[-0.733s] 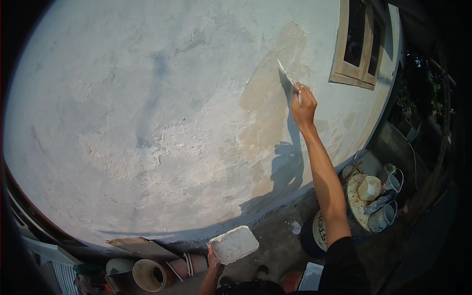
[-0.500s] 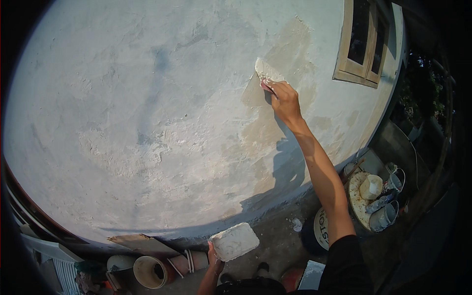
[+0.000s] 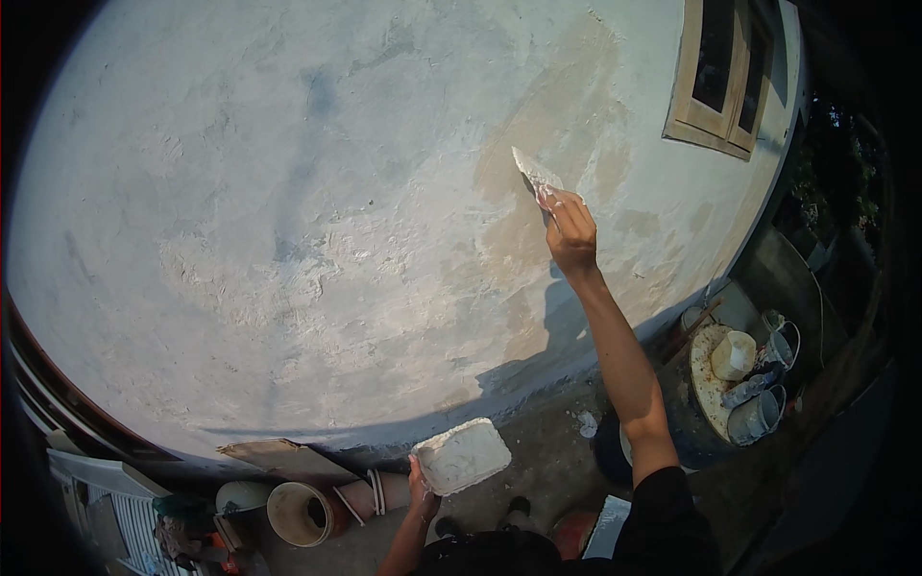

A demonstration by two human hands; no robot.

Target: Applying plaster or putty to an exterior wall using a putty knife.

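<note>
My right hand [image 3: 573,228] is closed on a putty knife [image 3: 535,173], its flat blade smeared with white paste and tilted up to the left, near the wall. Whether the blade touches the wall I cannot tell. Behind it, the pale plastered wall [image 3: 384,230] carries a damp-looking beige patch [image 3: 576,106] amid rough white areas. Lower down, my left hand [image 3: 420,483] grips the near left edge of a shallow rectangular tray [image 3: 464,457] coated with white paste. Only part of that hand's fingers shows.
A wooden-framed window [image 3: 715,115] is at upper right. Below it, a drum [image 3: 709,384] carries a pale container [image 3: 734,355] and small metal pails [image 3: 756,418]. At lower left lie an open bucket [image 3: 300,514], a tipped bucket [image 3: 362,497] and a board [image 3: 288,461] against the wall's foot.
My right hand has drawn the putty knife down and slightly right, turning its blade more edge-on. The white paste beside the blade is no longer spread there. The tray has risen slightly in view.
</note>
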